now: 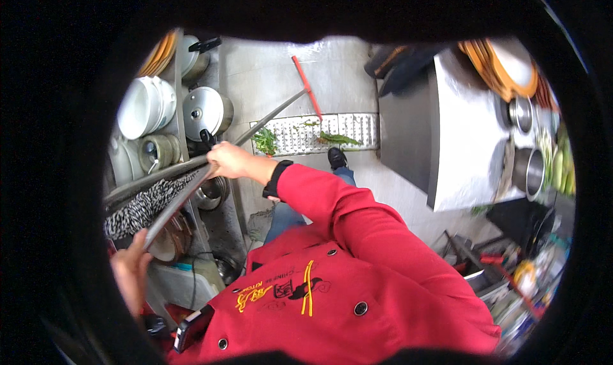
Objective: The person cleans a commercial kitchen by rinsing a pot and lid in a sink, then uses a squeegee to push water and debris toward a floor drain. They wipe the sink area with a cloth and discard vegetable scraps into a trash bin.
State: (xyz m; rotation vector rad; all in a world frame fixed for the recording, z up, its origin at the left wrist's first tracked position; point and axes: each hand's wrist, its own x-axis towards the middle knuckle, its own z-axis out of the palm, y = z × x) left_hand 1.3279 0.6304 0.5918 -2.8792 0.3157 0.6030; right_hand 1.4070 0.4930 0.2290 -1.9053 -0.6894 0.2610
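Observation:
My right hand [230,160] is closed around the long handle [273,115] of a floor squeegee, beside the shelving on the left. The squeegee's red head [309,90] rests on the tiled floor, one end reaching the metal drain grate [306,147]. Lower left, my left hand [130,269] grips the handle nearer its other end; it is slightly blurred. Green leaf scraps [264,141] lie on the left part of the grate. A longer limp green leaf [340,138] lies near its middle, just ahead of my black shoe [337,158].
Left shelving holds white bowls [143,106], a lidded pressure cooker [203,112] and a black-and-white textile [143,209]. To the right stands a steel counter [471,140] with orange-rimmed plates [503,73] and a metal pot [528,173]. A cluttered rack [493,279] sits lower right.

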